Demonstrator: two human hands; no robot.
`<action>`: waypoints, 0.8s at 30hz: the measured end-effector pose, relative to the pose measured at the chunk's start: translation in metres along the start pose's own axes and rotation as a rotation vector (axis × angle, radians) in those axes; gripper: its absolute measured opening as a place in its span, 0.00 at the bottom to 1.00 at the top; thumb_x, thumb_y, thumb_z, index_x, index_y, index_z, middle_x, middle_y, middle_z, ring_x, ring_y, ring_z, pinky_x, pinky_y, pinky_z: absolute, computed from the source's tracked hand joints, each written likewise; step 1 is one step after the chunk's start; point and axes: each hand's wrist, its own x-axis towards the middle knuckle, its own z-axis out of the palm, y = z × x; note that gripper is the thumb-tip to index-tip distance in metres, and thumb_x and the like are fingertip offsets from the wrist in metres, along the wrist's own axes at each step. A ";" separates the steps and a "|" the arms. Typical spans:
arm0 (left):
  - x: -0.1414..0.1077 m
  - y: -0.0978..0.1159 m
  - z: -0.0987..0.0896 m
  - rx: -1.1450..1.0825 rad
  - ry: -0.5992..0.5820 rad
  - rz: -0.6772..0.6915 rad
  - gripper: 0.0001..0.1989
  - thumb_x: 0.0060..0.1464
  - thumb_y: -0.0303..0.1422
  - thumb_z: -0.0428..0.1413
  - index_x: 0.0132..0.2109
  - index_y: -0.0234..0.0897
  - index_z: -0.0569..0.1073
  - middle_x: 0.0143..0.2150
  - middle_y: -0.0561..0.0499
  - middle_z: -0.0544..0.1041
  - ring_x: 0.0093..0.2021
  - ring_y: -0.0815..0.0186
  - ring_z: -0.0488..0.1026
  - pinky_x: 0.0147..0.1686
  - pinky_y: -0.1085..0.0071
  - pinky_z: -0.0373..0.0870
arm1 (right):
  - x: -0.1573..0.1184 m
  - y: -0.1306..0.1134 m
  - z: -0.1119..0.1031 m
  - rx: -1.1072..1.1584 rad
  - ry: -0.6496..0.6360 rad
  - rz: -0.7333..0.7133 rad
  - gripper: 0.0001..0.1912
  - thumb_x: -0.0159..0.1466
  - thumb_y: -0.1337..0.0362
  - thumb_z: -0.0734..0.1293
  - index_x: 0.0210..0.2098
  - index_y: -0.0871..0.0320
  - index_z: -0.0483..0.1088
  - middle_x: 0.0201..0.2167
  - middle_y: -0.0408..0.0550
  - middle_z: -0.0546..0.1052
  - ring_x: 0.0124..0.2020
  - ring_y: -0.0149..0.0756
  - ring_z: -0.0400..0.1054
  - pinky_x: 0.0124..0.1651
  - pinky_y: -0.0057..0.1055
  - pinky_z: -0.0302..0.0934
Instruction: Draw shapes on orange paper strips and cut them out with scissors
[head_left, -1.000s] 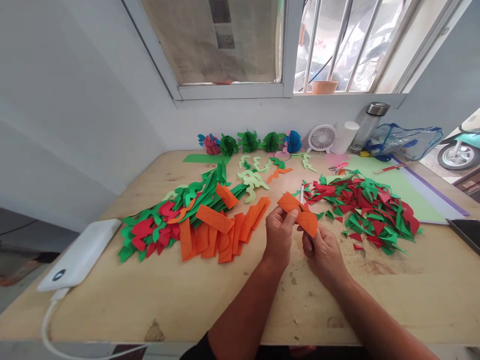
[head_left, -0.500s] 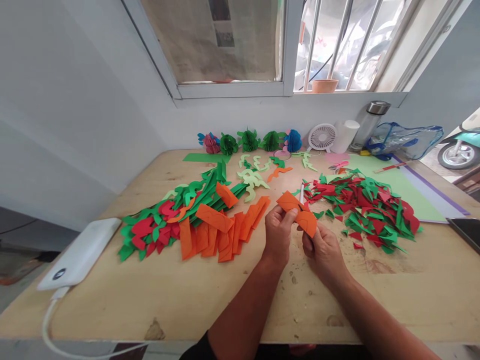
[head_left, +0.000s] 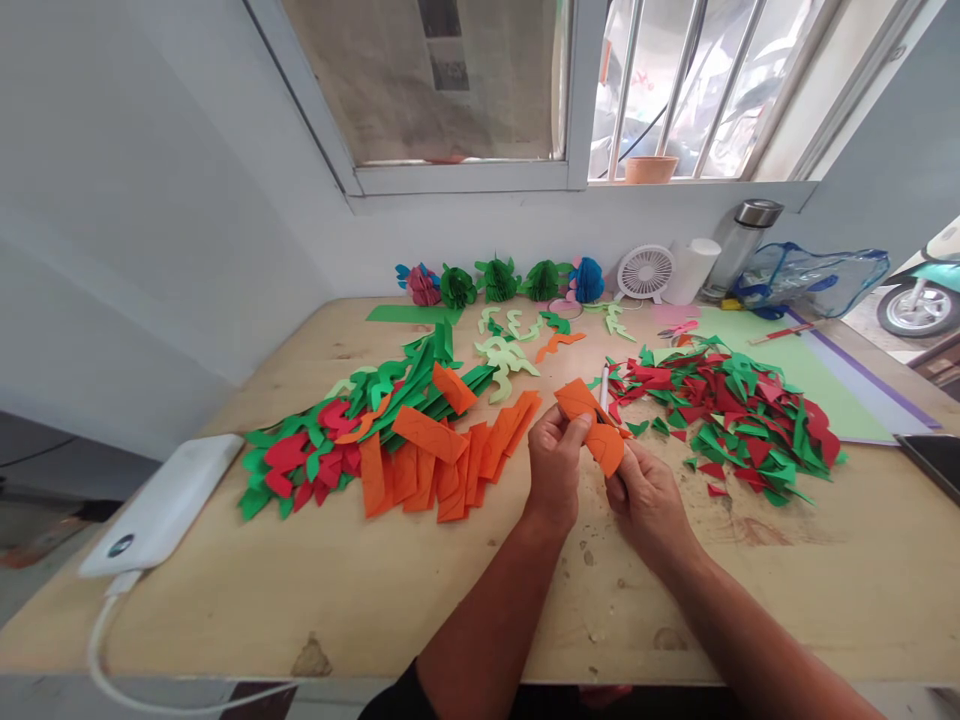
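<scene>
An orange paper piece with drawn curved lines is pinched in my left hand, above the wooden table. My right hand is closed at the paper's right edge; a small dark thing shows at the paper's cut, but what these fingers hold is mostly hidden. Left of my hands lie orange folded strips in a row, beside green strips and red cut pieces. On the right is a heap of red and green scraps. A white pen lies just behind the paper.
Paper figures line the wall with a small white fan and a glass bottle. A white power bank with a cable sits at the left edge, a phone at the right. Pale green cutouts lie mid-table.
The orange paper has turned slightly between my hands, and its lower right part has shifted a little left. Both hands have otherwise barely moved.
</scene>
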 end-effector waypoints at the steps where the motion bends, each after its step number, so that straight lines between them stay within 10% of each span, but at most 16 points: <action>1: 0.000 0.000 0.000 0.000 0.005 -0.001 0.06 0.42 0.31 0.58 0.30 0.34 0.72 0.28 0.53 0.72 0.30 0.70 0.68 0.35 0.73 0.66 | 0.000 -0.001 0.000 -0.005 -0.003 -0.007 0.26 0.59 0.40 0.63 0.20 0.54 0.56 0.13 0.34 0.52 0.15 0.25 0.41 0.17 0.26 0.39; 24: 0.001 0.000 -0.002 0.051 -0.034 -0.016 0.07 0.42 0.33 0.58 0.27 0.36 0.67 0.24 0.56 0.67 0.24 0.73 0.61 0.27 0.75 0.60 | 0.001 0.003 0.000 0.101 -0.047 0.033 0.22 0.60 0.44 0.65 0.23 0.54 0.57 0.16 0.34 0.51 0.18 0.27 0.40 0.19 0.28 0.36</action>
